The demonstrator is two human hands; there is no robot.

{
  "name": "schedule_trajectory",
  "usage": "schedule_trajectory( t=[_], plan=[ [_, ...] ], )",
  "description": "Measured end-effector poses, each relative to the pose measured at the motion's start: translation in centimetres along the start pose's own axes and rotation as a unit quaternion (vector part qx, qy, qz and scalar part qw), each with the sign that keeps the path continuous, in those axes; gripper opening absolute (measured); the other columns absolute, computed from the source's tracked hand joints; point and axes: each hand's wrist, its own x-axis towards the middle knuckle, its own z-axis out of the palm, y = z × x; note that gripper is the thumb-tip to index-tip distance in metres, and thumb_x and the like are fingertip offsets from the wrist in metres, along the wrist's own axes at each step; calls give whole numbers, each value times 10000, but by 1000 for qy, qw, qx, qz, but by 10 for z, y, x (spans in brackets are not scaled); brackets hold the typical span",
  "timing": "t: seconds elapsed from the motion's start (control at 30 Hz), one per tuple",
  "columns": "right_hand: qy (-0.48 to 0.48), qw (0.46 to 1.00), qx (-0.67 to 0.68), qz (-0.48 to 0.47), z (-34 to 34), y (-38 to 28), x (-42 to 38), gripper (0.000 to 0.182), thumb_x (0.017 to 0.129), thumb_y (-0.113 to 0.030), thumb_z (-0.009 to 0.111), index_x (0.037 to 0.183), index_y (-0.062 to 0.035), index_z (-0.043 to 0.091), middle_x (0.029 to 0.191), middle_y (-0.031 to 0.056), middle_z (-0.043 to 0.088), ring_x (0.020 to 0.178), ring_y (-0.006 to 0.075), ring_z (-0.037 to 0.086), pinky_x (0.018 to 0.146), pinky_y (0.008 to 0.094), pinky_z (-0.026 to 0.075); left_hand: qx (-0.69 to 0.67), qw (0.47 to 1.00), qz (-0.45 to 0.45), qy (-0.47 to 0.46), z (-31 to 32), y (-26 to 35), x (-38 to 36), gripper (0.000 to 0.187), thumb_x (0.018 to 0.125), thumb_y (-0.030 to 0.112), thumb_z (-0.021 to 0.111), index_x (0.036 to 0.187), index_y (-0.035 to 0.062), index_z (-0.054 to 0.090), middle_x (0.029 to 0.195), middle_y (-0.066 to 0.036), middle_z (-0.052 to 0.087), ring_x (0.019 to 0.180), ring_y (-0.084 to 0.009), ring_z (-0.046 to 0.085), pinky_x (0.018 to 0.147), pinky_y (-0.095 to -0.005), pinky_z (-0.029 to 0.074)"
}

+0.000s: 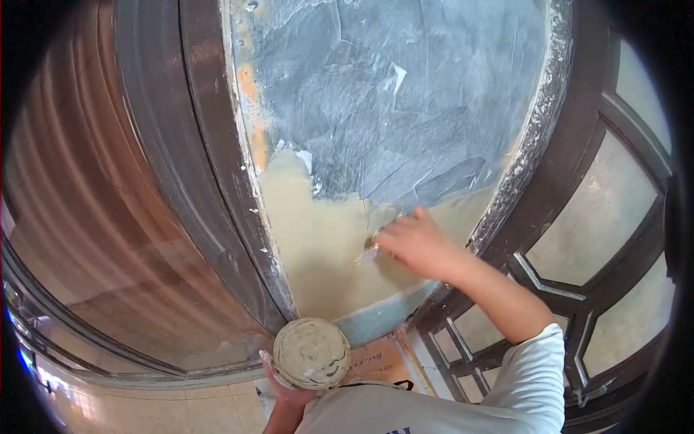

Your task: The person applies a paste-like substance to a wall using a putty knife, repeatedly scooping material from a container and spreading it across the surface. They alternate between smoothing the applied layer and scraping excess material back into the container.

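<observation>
A wall panel (405, 94), blue-grey above and coated cream below, stands between dark frames (210, 145). Cardboard (379, 359) on the floor bears writing ending "ying". The left hand (288, 389), partly open, supports a round tub (312, 353) of paste. The right hand (416, 244) is closed around a small blurred tool (369, 253) at the cream coat.

A patchy grey-and-cream wall panel (405, 94) fills twelve o'clock; a dark brown wooden lattice frame with pale panes (593, 289) stands at three, beige floor tiles (181, 409) at seven
</observation>
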Motion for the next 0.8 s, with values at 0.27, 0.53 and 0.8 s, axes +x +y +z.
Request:
schedule_trajectory(
  t=[0.27,0.53,0.8],
  plan=[
    [94,995,12,16,-69,6,4,264,787,-100,636,1038,-150,570,912,17,625,935,237,591,793,420,360,-10,1000,-12,19,-4,-16,13,933,847,815,186,1510,168,298,1530,-153,319,1363,-395,367,1085,-600,349],
    [102,993,-25,45,-88,20,5,221,809,-114,616,1021,-152,564,893,30,620,911,244,605,814,413,372,54,998,16,19,0,-16,17,922,854,809,164,1507,173,303,1519,-141,339,1351,-390,382,1085,-598,349],
    [32,999,-34,1,-44,31,1,262,770,-86,639,1014,-145,563,873,23,604,891,244,589,812,407,355,47,999,20,17,20,-18,16,891,896,754,94,1494,131,318,1501,-138,367,1344,-355,401,1097,-536,362]
  ],
)
